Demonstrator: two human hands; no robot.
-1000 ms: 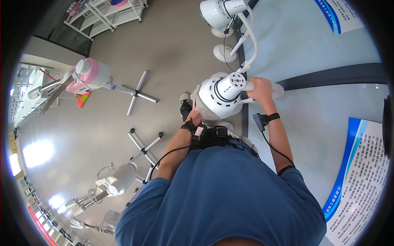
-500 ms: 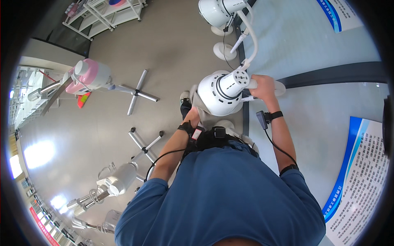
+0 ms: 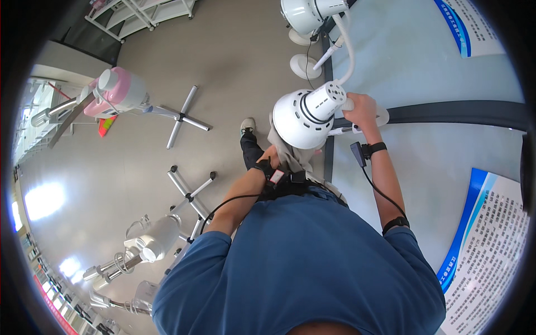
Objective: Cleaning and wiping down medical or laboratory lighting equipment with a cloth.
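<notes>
White lamp (image 3: pixel 301 125) is ahead of the torso, slightly right of centre, its shade over the floor beside the dark edge (image 3: pixel 329 156) of a pale blue surface (image 3: pixel 424 78). Right hand (image 3: pixel 362 113): I read fingers curled around the ribbed lamp neck (image 3: pixel 349 105), just right of the slotted head, no gap visible in the grip. Left hand (image 3: pixel 270 157): low on the shade's near-left side, at a grey-beige cloth (image 3: pixel 291 156) bunched against the rim. Fingers mostly hidden by the fabric, so I can't tell how far that grip is closed. Second white lamp (image 3: pixel 304 15) stands farther ahead, clear of both hands.
</notes>
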